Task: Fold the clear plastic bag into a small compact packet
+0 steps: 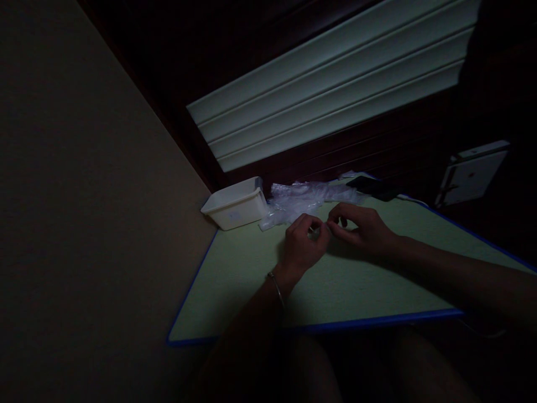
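Note:
Above the middle of a pale green table point(251, 285) with a blue edge, my two hands meet at the fingertips. My left hand point(304, 243), with a thin bracelet at the wrist, is closed in a pinch, thumb against forefinger. Facing it, my right hand point(361, 226) pinches too, its fingertips touching or nearly touching the left ones. Whatever lies between the fingertips is too small and dark to make out. Just beyond the hands lie crumpled clear plastic bags point(297, 198).
A white plastic bin point(237, 207) stands at the table's back left corner, by the wall. Behind the bags at the right rests a dark flat object point(373, 187) with a white cable point(413, 200). A louvred door panel point(335, 84) rises behind. The room is dim.

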{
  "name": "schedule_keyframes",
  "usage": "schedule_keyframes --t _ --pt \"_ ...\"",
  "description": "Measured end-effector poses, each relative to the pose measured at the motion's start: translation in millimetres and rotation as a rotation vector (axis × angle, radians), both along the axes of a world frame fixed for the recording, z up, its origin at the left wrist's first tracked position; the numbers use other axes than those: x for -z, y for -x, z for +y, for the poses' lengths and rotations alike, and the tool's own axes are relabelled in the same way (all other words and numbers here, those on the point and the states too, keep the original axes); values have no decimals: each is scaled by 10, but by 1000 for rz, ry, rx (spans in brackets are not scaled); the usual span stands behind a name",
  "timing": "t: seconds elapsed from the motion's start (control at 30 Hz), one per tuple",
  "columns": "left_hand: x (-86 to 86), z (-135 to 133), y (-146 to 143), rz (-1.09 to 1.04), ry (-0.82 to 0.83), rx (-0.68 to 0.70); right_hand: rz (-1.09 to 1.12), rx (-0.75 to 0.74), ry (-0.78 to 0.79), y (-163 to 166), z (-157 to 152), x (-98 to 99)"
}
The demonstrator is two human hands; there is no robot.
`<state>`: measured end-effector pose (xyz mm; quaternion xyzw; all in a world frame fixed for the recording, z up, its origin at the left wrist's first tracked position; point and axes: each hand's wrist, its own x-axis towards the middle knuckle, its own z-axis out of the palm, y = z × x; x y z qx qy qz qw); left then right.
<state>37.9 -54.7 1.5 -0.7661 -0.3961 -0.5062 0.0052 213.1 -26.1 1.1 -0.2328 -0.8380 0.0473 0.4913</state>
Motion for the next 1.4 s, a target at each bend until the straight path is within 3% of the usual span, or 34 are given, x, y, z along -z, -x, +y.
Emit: schedule_keyframes --t 0.67,0.97,1.13,1.4 --pt "26 -24 -31 23 -45 -24 -59 61 -142 20 -23 -22" --pt "52 -37 -28 -65 132 32 4 147 -60 7 20 -14" --pt "35 -15 17 68 118 215 32 128 1 -5 46 -3" --pt "38 -8 39 212 186 146 -39 78 -35 -14 24 -16"
